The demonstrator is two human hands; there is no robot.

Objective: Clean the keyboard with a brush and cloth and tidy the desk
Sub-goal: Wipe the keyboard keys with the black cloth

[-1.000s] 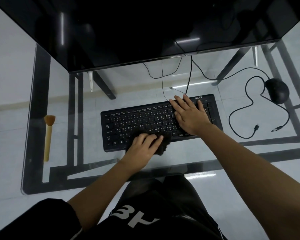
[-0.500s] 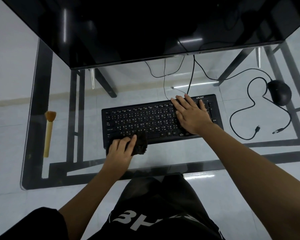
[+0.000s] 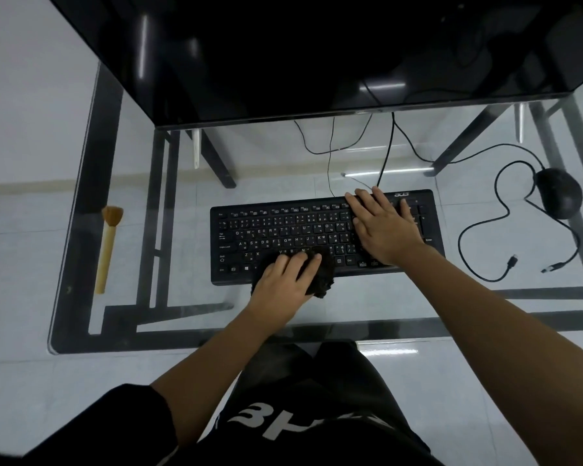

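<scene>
A black keyboard lies in the middle of a glass desk. My left hand presses a dark cloth onto the keyboard's front edge, near the middle bottom keys. My right hand lies flat, fingers spread, on the keyboard's right part, holding nothing. A wooden brush with tan bristles lies on the glass at the far left, apart from both hands.
A large black monitor stands behind the keyboard. A black mouse sits at the right with its looped cable and loose plugs. Thin cables run behind the keyboard. The desk's dark frame shows through the glass.
My left hand slid the cloth left along the keyboard's front edge, then back right toward the middle. My right hand stayed flat on the right part.
</scene>
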